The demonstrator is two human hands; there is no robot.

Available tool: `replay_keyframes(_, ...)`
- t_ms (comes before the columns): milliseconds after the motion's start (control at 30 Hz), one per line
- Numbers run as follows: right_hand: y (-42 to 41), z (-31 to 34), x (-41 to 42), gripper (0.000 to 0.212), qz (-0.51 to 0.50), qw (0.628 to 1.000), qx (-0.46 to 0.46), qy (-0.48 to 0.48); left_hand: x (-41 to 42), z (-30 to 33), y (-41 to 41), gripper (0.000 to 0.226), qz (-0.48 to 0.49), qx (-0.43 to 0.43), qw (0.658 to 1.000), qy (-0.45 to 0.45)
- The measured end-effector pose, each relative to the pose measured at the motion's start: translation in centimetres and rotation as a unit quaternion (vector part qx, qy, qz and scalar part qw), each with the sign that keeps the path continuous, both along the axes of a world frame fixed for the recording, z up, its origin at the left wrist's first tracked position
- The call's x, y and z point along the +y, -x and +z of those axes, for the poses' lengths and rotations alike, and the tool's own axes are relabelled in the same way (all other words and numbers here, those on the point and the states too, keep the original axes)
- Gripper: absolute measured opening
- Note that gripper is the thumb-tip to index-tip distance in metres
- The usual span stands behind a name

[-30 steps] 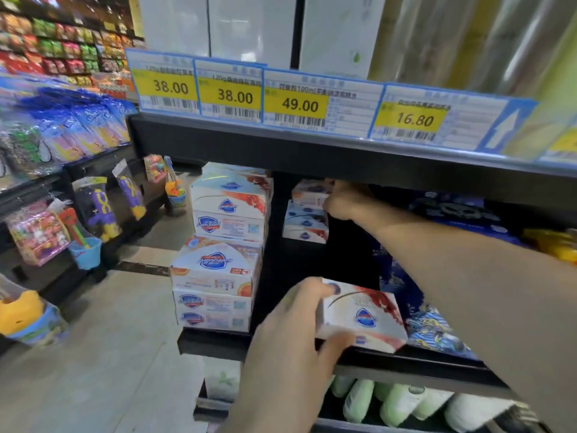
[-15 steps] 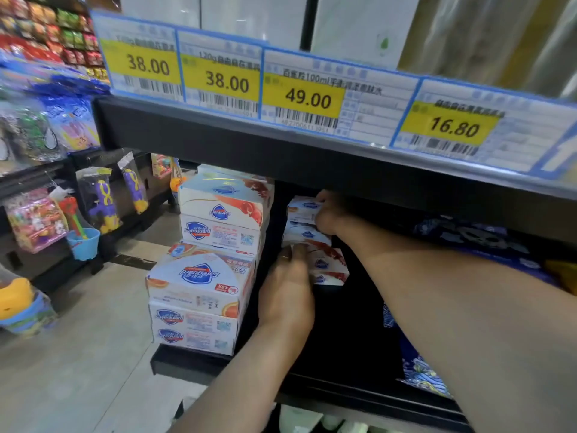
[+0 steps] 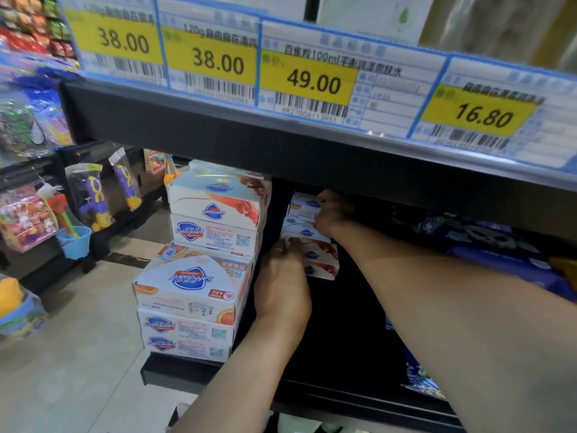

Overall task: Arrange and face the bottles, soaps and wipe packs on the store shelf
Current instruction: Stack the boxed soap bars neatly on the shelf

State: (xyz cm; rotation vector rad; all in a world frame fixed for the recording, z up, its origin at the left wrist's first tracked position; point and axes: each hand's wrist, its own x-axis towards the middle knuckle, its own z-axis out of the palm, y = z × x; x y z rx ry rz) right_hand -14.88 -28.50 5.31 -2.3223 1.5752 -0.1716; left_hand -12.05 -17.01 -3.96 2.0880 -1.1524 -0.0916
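Under the price-tag rail, both hands at the rear soap stack.

L hand (image 3: 282,284) reaches deep into the black shelf (image 3: 343,398), fingertips on the red-and-white soap box (image 3: 321,260) at the stack's bottom; whether they curl round it can't be told. R hand (image 3: 332,212) sits higher w/ fingers bent on the upper soap boxes (image 3: 304,209) of that stack. Front-left stands a taller pile of Safeguard multipacks (image 3: 193,285) at shelf edge, some upside down. Blue wipe packs (image 3: 499,257) lie to the right, behind the R forearm. Tags (image 3: 312,79) read 38.00, 38.00, 49.00, 16.80.

Soap boxes (image 3: 312,242) — stacked, deep-shelved.
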Motion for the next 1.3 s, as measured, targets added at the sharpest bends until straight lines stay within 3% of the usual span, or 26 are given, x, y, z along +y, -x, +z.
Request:
replay_keyframes(300,0.2,0.1,1.3,0.035,-0.033,0.998,-0.051,-0.019,0.1,-0.1,0.0,0.054,0.009,0.006,1.000,-0.025)
replay_keyframes(400,0.3,0.6,2.3,0.037,-0.042,0.995,-0.085,-0.029,0.5,-0.1,0.0,0.059,-0.004,0.044,0.999,-0.020)
replay_keyframes(567,0.5,3.1,5.1,0.037,-0.028,0.987,-0.157,-0.018,4.7,2.1,3.2,0.071,-0.097,-0.043,0.993,0.045)
replay_keyframes(667,1.3,4.5,7.5,0.030,0.010,0.973,-0.230,0.004,9.2,3.4,5.0,0.058,-0.175,-0.056,0.980,0.080)
replay_keyframes(767,2.5,5.0,9.9,0.022,0.042,0.944,-0.327,0.019,13.8,4.4,4.9,0.043,-0.192,-0.063,0.972,0.122)
replay_keyframes(867,4.1,4.9,12.1,0.042,0.061,0.930,-0.361,-0.027,17.4,5.3,3.3,0.031,-0.149,-0.075,0.969,0.180)
replay_keyframes(1000,4.3,4.0,13.6,0.056,0.169,0.947,-0.269,0.041,20.0,6.3,-0.1,0.030,-0.012,-0.103,0.966,0.235)
replay_keyframes(1167,3.2,3.2,13.8,0.049,0.220,0.937,-0.251,0.101,20.1,5.9,-3.2,0.075,0.121,-0.077,0.988,0.065)
replay_keyframes(1300,2.2,2.8,13.9,0.040,0.200,0.936,-0.271,0.105,19.2,5.5,-3.0,0.087,0.135,-0.087,0.987,0.006)
